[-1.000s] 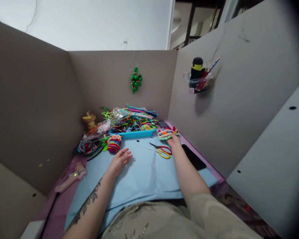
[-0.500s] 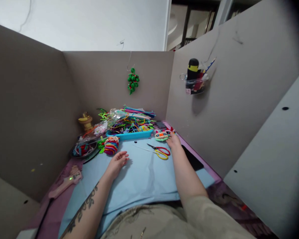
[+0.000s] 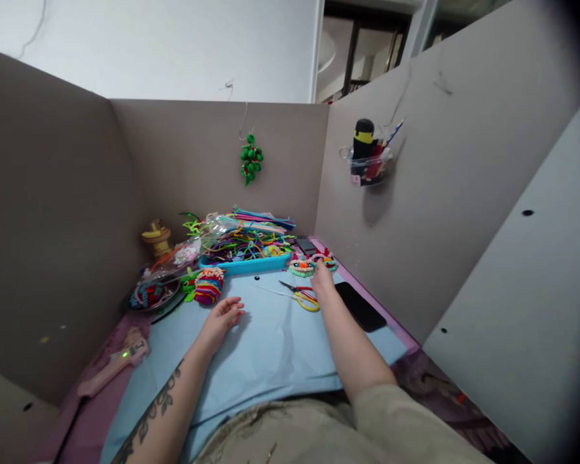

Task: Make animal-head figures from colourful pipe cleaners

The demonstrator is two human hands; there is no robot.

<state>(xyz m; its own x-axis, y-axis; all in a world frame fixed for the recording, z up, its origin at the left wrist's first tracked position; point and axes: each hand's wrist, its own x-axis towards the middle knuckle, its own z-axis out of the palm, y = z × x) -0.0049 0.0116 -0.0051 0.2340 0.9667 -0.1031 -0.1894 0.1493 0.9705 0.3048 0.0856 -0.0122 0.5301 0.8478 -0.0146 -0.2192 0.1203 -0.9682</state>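
Note:
My left hand (image 3: 226, 316) rests above the blue mat (image 3: 265, 354), fingers apart and loosely bent, holding nothing. My right hand (image 3: 321, 278) reaches to the back right, its fingertips at a small pink, red and green fuzzy craft piece (image 3: 330, 263). Its fingers are partly hidden, so I cannot tell whether they grip. Just left of it lies a pale green and cream fuzzy craft face (image 3: 301, 268) with an orange middle. Scissors (image 3: 307, 301) with red and yellow handles lie by the right wrist. A striped multicoloured craft ball (image 3: 209, 286) sits beyond my left hand.
A blue tray (image 3: 251, 265) heaped with pipe cleaners stands at the back. A black phone (image 3: 360, 307) lies right of my forearm. On the left are a glue gun (image 3: 120, 364) with a lit green light and a dark bowl (image 3: 157, 303). Grey panels (image 3: 212, 142) enclose the table.
My right hand has shifted a little left, uncovering more of the phone and the craft piece at its fingertips. My left hand stays nearly still. The whole view has swung slightly right.

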